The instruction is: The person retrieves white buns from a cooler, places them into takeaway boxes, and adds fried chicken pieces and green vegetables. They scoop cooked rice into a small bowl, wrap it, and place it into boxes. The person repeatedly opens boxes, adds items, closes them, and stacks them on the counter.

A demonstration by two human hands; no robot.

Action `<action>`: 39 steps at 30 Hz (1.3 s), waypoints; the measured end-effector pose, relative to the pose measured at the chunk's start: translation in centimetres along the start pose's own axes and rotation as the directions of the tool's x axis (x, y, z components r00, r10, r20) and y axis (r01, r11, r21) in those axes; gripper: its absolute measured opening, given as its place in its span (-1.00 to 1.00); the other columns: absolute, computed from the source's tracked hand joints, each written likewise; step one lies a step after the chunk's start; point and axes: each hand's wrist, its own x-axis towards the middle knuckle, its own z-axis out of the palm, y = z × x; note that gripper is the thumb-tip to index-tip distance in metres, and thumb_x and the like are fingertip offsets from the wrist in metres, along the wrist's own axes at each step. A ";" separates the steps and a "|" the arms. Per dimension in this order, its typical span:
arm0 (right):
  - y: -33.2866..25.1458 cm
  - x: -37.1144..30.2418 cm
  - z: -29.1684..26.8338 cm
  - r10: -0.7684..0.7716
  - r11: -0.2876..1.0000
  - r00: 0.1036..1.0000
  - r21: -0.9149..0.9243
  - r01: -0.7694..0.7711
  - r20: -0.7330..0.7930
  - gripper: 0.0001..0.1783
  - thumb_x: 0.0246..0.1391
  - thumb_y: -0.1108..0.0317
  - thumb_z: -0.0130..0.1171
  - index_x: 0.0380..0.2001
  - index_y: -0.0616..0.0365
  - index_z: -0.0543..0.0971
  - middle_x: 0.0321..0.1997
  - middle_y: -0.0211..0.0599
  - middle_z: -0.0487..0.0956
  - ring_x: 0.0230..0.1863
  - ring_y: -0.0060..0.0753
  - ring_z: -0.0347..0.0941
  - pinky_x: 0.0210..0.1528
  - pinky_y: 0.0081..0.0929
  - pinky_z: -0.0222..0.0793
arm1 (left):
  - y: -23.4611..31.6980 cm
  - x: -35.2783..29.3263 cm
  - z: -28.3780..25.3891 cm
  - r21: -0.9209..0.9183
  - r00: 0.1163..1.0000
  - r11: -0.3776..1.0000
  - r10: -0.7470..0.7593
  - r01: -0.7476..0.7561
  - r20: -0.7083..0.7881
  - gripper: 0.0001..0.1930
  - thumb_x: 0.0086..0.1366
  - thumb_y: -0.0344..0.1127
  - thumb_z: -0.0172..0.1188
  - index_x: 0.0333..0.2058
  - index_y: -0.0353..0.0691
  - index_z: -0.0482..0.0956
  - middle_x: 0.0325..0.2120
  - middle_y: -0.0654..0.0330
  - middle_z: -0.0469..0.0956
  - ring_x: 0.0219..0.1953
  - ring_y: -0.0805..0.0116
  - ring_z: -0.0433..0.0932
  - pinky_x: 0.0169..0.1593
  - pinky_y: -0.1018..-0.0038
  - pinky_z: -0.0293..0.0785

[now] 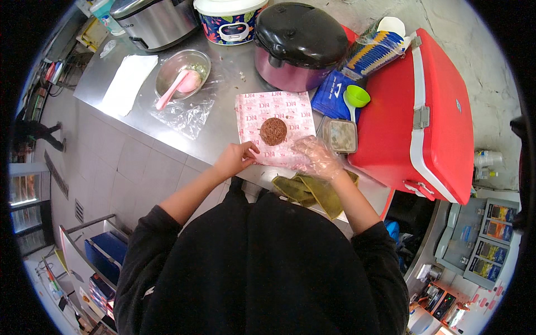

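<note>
A square of pink-and-white printed wrapping paper [246,118] lies flat at the near edge of the steel table. On its middle sits a round, flat, dark reddish-brown patty of grains, perhaps rice [273,132]. My bare left hand [237,158] is at the paper's near left corner, thumb and fingers closed on its edge. My right hand [320,156] wears a loose clear plastic glove. Its fingers are half bent and rest on the paper's right side, right of the patty. No object shows in them, though the crinkled glove partly hides the fingertips.
Close by stand a lidded clear container [340,135], a green scoop [358,96], an olive cloth [310,191] and a red cooler box [402,117]. Behind are several cookers, one a purple-black rice cooker [300,47]. Leftward, a steel bowl [166,70] holds a pink paddle [177,86].
</note>
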 end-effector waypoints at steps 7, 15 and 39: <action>1.2 -0.9 0.9 0.072 0.997 0.997 0.010 -0.072 0.000 -0.46 -0.01 0.08 0.42 0.03 0.07 0.63 0.16 -0.16 0.54 0.26 -0.01 0.35 0.36 -0.12 0.22 | -0.3 2.0 -1.7 -0.157 0.982 0.978 -0.118 0.141 0.146 -0.72 0.05 -0.48 0.47 -0.21 -0.28 0.68 -0.45 0.15 0.72 -0.41 0.48 0.66 -0.26 0.48 0.57; 2.6 -0.9 2.3 0.099 0.993 0.995 -0.070 -0.097 0.033 -0.63 0.01 0.28 0.38 -0.06 0.04 0.69 -0.08 -0.25 0.67 0.14 -0.10 0.49 0.26 -0.15 0.37 | -1.5 0.6 -1.9 0.048 0.983 0.982 0.181 -0.182 0.027 -0.82 0.14 -0.38 0.43 -0.27 -0.21 0.69 -0.45 0.17 0.66 -0.39 0.29 0.62 -0.23 0.42 0.53; 6.4 15.3 -0.4 0.504 0.830 0.857 -0.333 -0.448 0.103 -0.44 -0.05 0.08 0.35 0.07 -0.01 0.59 0.15 -0.12 0.56 0.21 -0.04 0.44 0.28 -0.09 0.31 | -1.2 5.2 0.8 0.278 0.911 0.957 0.041 0.082 -0.410 -0.74 0.08 -0.15 0.40 -0.32 -0.05 0.54 -0.27 0.23 0.49 -0.18 0.19 0.47 -0.04 0.20 0.26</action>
